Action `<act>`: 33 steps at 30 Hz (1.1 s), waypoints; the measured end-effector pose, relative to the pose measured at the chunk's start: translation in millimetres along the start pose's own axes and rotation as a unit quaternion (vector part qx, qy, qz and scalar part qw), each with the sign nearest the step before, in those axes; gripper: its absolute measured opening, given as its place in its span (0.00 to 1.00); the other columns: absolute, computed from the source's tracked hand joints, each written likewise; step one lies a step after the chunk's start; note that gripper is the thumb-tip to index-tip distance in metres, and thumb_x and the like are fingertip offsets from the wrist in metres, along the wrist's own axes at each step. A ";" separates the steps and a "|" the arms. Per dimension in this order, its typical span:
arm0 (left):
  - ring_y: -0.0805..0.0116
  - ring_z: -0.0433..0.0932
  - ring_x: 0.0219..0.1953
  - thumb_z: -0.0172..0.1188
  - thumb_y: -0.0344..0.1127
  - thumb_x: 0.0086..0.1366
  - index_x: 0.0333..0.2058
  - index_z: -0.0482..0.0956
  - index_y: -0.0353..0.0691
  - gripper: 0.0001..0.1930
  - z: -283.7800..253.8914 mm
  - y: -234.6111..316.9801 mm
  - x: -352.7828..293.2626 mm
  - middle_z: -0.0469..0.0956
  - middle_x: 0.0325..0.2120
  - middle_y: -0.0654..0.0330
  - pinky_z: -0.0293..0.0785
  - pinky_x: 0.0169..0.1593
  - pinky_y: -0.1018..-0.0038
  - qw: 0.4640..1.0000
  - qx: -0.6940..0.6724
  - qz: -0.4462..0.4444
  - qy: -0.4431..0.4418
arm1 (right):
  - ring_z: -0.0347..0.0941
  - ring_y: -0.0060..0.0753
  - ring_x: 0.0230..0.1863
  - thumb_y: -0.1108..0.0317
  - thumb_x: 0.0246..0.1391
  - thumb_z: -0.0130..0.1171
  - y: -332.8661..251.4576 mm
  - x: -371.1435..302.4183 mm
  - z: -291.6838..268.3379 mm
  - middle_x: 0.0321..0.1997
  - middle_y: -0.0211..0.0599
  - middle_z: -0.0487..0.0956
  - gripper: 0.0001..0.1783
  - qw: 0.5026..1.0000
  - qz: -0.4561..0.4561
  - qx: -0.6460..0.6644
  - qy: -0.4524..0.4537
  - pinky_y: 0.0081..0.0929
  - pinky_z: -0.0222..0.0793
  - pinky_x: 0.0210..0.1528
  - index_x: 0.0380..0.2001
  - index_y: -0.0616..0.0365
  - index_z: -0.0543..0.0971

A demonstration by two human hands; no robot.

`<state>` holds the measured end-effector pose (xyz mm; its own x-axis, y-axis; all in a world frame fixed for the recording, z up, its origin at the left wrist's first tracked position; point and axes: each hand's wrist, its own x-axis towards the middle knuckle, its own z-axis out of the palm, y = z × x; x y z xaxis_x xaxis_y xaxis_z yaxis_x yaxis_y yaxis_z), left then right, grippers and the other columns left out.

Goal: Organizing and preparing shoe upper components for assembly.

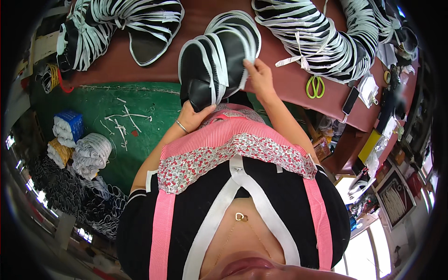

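Note:
Several black, rounded leather-like pieces with white edging (192, 65) are held in front of me in a loosely fanned stack, above the near edge of the table. My left hand (192, 116) is closed round the stack's near end, the thumb lying along its lower edge. At the stack's right side, my right hand (261, 81) pinches the white rim of the rear pieces (235, 42) between thumb and fingers. How many layers each hand grips is hidden. The fingers of my left hand are partly covered by the pieces.
On the brown table (210, 11) lie long bundles of similar white-edged pieces, one left (151, 44) and one right (322, 44). Green-handled scissors (315, 87) and a phone (350, 100) lie at right. White strip scraps (122, 126) and white rolls (92, 154) sit on the green surface at left.

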<state>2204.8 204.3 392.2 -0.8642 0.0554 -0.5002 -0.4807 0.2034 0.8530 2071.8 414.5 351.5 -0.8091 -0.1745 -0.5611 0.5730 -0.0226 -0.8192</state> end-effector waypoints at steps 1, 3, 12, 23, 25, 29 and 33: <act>0.65 0.79 0.40 0.65 0.36 0.56 0.44 0.77 0.32 0.20 0.2 1.0 -2.0 0.81 0.39 0.54 0.73 0.47 0.70 1.000 -0.001 0.001 0.004 | 0.63 0.13 0.26 0.63 0.59 0.55 11.8 8.5 -9.2 0.25 0.23 0.73 0.12 0.999 -0.015 -0.009 0.040 0.17 0.59 0.28 0.35 0.62 0.78; 0.64 0.79 0.41 0.63 0.31 0.57 0.47 0.75 0.30 0.19 1.8 0.9 -4.5 0.80 0.40 0.53 0.73 0.48 0.70 0.962 -0.255 -0.004 0.098 | 0.65 0.13 0.27 0.63 0.60 0.54 18.1 18.9 -23.4 0.26 0.23 0.73 0.11 0.998 -0.021 -0.014 0.059 0.17 0.61 0.30 0.33 0.59 0.78; 0.67 0.79 0.41 0.63 0.30 0.57 0.44 0.76 0.31 0.16 -12.6 -20.4 -33.6 0.80 0.39 0.56 0.74 0.47 0.70 0.961 -0.235 -0.029 0.144 | 0.67 0.14 0.26 0.59 0.59 0.55 18.3 40.4 -39.2 0.25 0.22 0.75 0.11 0.996 0.083 0.020 0.029 0.16 0.63 0.32 0.30 0.54 0.77; 0.63 0.78 0.44 0.62 0.30 0.56 0.45 0.75 0.30 0.18 -20.9 -5.9 -27.7 0.79 0.41 0.55 0.74 0.49 0.67 0.882 -0.394 -0.106 0.237 | 0.68 0.18 0.25 0.61 0.56 0.59 25.7 33.0 -30.1 0.25 0.22 0.74 0.09 0.981 0.142 0.117 0.061 0.15 0.61 0.26 0.31 0.53 0.75; 0.61 0.77 0.47 0.59 0.25 0.57 0.52 0.70 0.30 0.23 -37.8 -10.3 -40.4 0.76 0.46 0.52 0.73 0.52 0.66 0.821 -0.508 -0.076 0.249 | 0.68 0.19 0.26 0.63 0.56 0.60 25.9 36.7 -32.1 0.26 0.23 0.74 0.08 0.987 0.125 0.085 0.056 0.16 0.62 0.27 0.32 0.54 0.74; 0.61 0.77 0.47 0.58 0.24 0.57 0.54 0.68 0.32 0.24 -31.7 -31.5 -47.1 0.75 0.47 0.53 0.73 0.53 0.66 0.789 -0.560 -0.075 0.240 | 0.67 0.25 0.32 0.72 0.51 0.62 -9.4 33.8 -9.8 0.32 0.35 0.72 0.14 0.910 -0.224 -0.311 0.159 0.24 0.65 0.33 0.40 0.63 0.71; 0.63 0.79 0.44 0.62 0.23 0.54 0.45 0.76 0.32 0.18 0.5 -42.7 -31.1 0.80 0.39 0.55 0.75 0.49 0.68 0.803 -0.548 -0.092 0.214 | 0.68 0.43 0.36 0.77 0.46 0.59 -55.4 40.9 51.7 0.33 0.41 0.72 0.10 0.837 -0.411 -0.361 0.035 0.33 0.65 0.38 0.35 0.59 0.74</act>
<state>2252.2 194.4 371.3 -0.6232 -0.2668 -0.7352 -0.2453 -0.8259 0.5077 2013.7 357.7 380.1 -0.9114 -0.3335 0.2410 -0.3874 0.4977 -0.7761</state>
